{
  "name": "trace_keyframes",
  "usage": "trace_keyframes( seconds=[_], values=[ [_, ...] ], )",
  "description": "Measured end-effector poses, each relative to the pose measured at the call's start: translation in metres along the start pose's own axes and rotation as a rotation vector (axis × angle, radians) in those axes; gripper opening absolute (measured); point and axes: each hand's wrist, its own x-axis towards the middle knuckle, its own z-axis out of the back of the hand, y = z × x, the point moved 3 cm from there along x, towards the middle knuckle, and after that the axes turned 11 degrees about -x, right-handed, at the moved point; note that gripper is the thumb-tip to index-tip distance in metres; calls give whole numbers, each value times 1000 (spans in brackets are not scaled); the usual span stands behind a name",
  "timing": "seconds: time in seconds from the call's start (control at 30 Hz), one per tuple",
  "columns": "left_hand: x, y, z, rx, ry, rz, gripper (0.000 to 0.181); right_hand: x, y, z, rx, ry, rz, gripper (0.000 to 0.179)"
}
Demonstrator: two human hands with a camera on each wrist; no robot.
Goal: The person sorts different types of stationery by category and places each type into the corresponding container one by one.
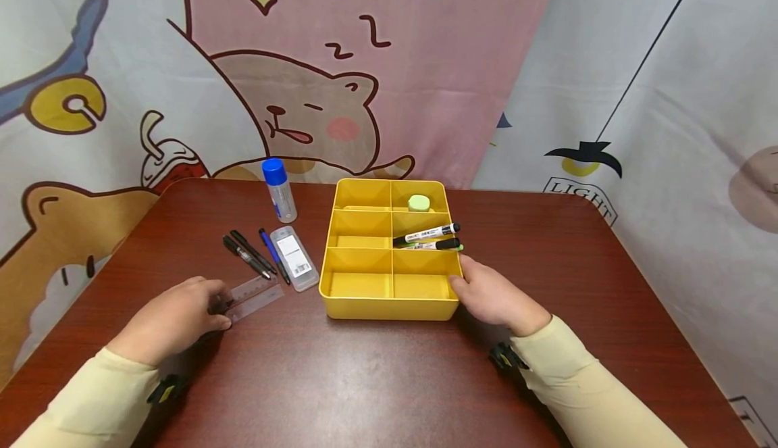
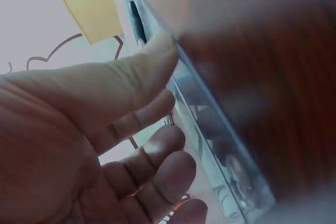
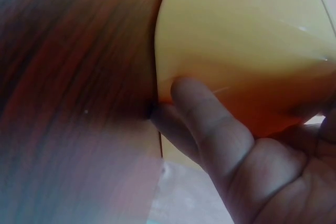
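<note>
My left hand holds the left end of a clear ruler on the table, thumb along its near edge and fingers curled over the far side. In the left wrist view the thumb meets the edge of the ruler. My right hand grips the right wall of a yellow divided organizer box, thumb at the rim and fingers against the outer side, seen low on the wall in the right wrist view. Black-capped markers lie across the box's middle right compartment. A pale green rounded object sits in the back right one.
Left of the box lie black pens, a blue pen and a clear flat case with a white label. Behind them stands a clear bottle with a blue cap. A printed curtain hangs behind the brown table.
</note>
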Motion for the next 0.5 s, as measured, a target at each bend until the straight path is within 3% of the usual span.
trace_keyframes(
  seconds=[0.27, 0.5],
  values=[
    [-5, 18, 5, -4, 55, 124, 68, 0, 0, 0, -2, -5, 3, 44],
    [-7, 22, 6, -7, 38, 72, 44, 0, -1, 0, -6, -21, 18, 42]
  ],
)
